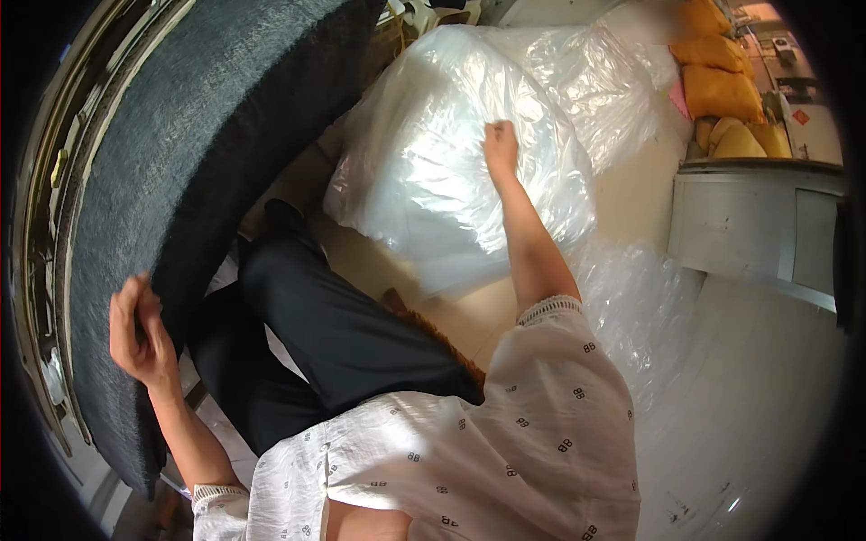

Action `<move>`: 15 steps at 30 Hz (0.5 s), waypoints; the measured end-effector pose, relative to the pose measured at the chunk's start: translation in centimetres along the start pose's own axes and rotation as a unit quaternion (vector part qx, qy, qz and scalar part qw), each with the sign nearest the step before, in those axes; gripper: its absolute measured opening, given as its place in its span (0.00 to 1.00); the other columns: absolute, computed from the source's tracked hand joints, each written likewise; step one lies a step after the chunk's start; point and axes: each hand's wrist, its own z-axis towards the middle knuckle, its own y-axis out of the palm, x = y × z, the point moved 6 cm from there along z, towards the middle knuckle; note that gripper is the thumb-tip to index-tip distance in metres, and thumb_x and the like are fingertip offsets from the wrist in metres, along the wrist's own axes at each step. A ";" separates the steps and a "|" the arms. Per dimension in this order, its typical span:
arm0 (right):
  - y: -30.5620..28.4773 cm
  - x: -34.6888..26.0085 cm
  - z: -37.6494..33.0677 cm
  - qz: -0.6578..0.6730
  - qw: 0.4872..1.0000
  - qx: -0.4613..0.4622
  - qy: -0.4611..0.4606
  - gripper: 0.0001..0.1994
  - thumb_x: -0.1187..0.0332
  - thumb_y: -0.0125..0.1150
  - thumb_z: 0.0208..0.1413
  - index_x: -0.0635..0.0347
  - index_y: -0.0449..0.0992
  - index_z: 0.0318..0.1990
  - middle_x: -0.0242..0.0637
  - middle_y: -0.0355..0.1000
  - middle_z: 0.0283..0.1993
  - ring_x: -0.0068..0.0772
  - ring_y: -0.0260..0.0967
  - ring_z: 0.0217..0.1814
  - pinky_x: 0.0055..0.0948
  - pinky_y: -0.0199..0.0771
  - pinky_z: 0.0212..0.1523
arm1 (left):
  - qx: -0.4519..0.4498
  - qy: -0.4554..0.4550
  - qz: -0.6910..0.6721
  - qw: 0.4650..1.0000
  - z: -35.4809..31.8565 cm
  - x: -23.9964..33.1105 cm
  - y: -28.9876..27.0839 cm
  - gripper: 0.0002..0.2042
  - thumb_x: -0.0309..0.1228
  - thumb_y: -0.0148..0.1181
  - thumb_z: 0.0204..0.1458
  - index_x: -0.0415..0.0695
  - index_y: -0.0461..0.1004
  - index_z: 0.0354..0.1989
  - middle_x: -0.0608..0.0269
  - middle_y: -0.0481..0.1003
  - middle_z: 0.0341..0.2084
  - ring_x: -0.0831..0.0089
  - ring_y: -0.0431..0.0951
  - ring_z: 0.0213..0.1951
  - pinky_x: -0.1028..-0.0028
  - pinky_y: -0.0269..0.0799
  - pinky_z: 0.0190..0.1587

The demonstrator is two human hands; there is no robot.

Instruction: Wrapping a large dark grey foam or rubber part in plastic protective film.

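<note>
A: Left hand (140,329), lower left: fingers curled around the edge of a dark mat (180,171), thumb toward the camera. Grasping, not released.

B: Mat: large, black, fuzzy, curved, standing on edge along the left side, running from the top centre down to the lower left. Behind it, a shiny metal frame (41,225) following the same curve.

A: Right hand (501,149), upper centre, arm stretched forward: fingers clenched into the clear plastic of a bag (433,171), film bunched under the knuckles.

B: Bag: big, bulging, translucent white, resting on the pale floor (631,194) ahead of the knees. Second, similar bag (595,72) just behind it, touching. More loose clear film (631,298) to the right of the forearm.

A: Hands well apart; mat at left, bag at centre, black trousers (334,334) between them. White patterned sleeves (505,433) across the lower edge.

B: Right side: grey metal cabinet (749,216) with a rounded top. Above it, upper right, yellow cushions (722,81) stacked in a heap, near the second bag.

A: Contents of either bag: not discernible through the film.
</note>
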 end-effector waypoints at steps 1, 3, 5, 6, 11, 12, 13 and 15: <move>1.8 -0.8 0.0 0.115 0.990 -0.060 0.051 0.10 0.65 0.52 0.53 0.65 0.66 0.35 0.44 0.69 0.30 0.40 0.68 0.28 0.33 0.68 0.35 | -0.004 0.003 0.000 1.000 1.1 0.4 1.0 0.11 0.13 0.48 0.49 0.34 0.70 0.41 0.58 0.73 0.31 0.76 0.68 0.26 0.80 0.65 0.29; 3.9 -0.6 0.2 0.177 0.976 -0.100 0.079 0.13 0.62 0.53 0.53 0.64 0.65 0.37 0.43 0.69 0.31 0.41 0.68 0.30 0.33 0.68 0.36 | -0.044 -0.025 -0.044 0.998 3.1 0.5 3.1 0.09 0.16 0.49 0.51 0.35 0.72 0.40 0.62 0.73 0.33 0.81 0.67 0.27 0.84 0.63 0.31; 4.4 0.3 -0.1 0.236 0.956 -0.141 0.103 0.16 0.58 0.55 0.53 0.64 0.64 0.38 0.43 0.68 0.32 0.41 0.68 0.32 0.33 0.68 0.37 | -0.041 -0.074 -0.076 0.994 3.9 -0.4 3.7 0.09 0.18 0.50 0.52 0.36 0.72 0.40 0.64 0.73 0.33 0.82 0.66 0.27 0.84 0.63 0.30; 3.3 2.0 -0.3 0.038 0.987 -0.102 0.120 0.19 0.55 0.55 0.51 0.64 0.64 0.38 0.44 0.69 0.33 0.42 0.69 0.33 0.34 0.68 0.38 | -0.036 -0.126 -0.104 0.986 4.0 -1.2 3.8 0.08 0.20 0.51 0.53 0.37 0.73 0.40 0.66 0.73 0.33 0.83 0.65 0.27 0.84 0.63 0.30; -1.5 5.0 -3.7 -0.283 0.951 -0.086 0.093 0.18 0.56 0.51 0.53 0.65 0.65 0.39 0.49 0.70 0.35 0.49 0.69 0.39 0.41 0.66 0.40 | -0.037 -0.173 -0.126 0.976 3.6 -3.0 2.2 0.07 0.26 0.51 0.55 0.42 0.74 0.40 0.72 0.72 0.32 0.88 0.62 0.25 0.87 0.54 0.24; -3.3 6.7 -3.5 -0.282 0.952 -0.080 0.083 0.15 0.59 0.49 0.54 0.63 0.65 0.39 0.46 0.70 0.35 0.46 0.69 0.38 0.41 0.67 0.38 | -0.038 -0.172 -0.124 0.977 3.9 -2.9 2.7 0.08 0.27 0.51 0.55 0.43 0.74 0.41 0.74 0.70 0.30 0.88 0.61 0.25 0.87 0.53 0.25; -4.4 7.3 -3.3 -0.285 0.952 -0.077 0.083 0.15 0.59 0.49 0.54 0.63 0.65 0.39 0.46 0.70 0.35 0.46 0.69 0.38 0.41 0.67 0.38 | -0.039 -0.173 -0.117 0.977 3.9 -2.9 3.0 0.08 0.29 0.51 0.56 0.43 0.74 0.42 0.75 0.69 0.28 0.88 0.60 0.26 0.87 0.53 0.26; -6.9 9.3 -3.4 0.156 0.965 0.047 0.204 0.10 0.63 0.45 0.56 0.59 0.66 0.38 0.38 0.68 0.32 0.35 0.67 0.34 0.35 0.68 0.33 | -0.041 -0.182 -0.111 0.976 4.2 -2.8 3.0 0.08 0.29 0.51 0.56 0.44 0.74 0.42 0.76 0.69 0.28 0.88 0.60 0.26 0.87 0.52 0.26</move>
